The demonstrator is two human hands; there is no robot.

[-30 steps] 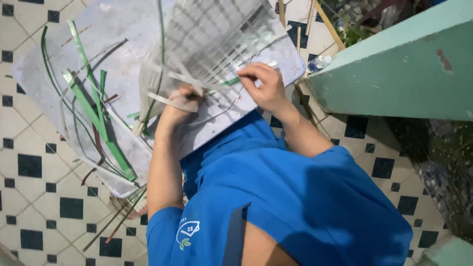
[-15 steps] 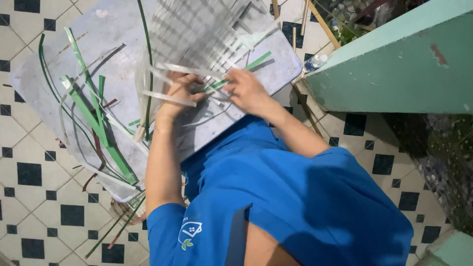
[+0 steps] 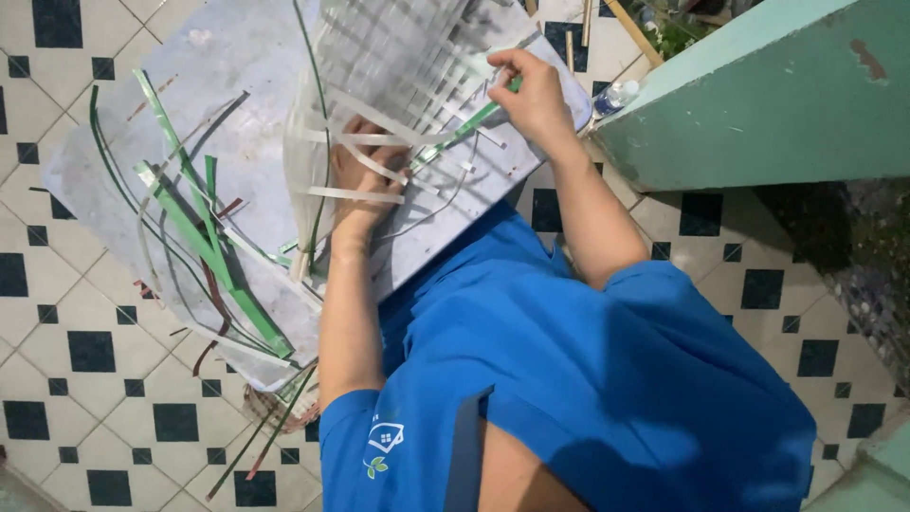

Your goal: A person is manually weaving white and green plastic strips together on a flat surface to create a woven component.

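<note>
My left hand (image 3: 365,185) lies spread under the loose pale strips at the near edge of the woven strip mat (image 3: 417,66), its fingers pressing into the weave from below, so they are partly hidden. My right hand (image 3: 533,95) is up at the mat's right side, thumb and fingers pinched on a green strip (image 3: 464,128) that slants down toward my left hand. The two hands are apart, with the open ends of the white strips (image 3: 351,194) fanning out between them. The mat rests on a grey sheet (image 3: 123,142) spread over the black-and-white tiled floor (image 3: 85,379). To the left on the sheet lies a loose bundle of green strips (image 3: 204,246) with some thin dark ones mixed in. A small plastic bottle (image 3: 616,95) sits on the floor just right of my right hand, against the green wall (image 3: 758,95). My blue shirt (image 3: 607,379) fills the near part of the view.
</note>
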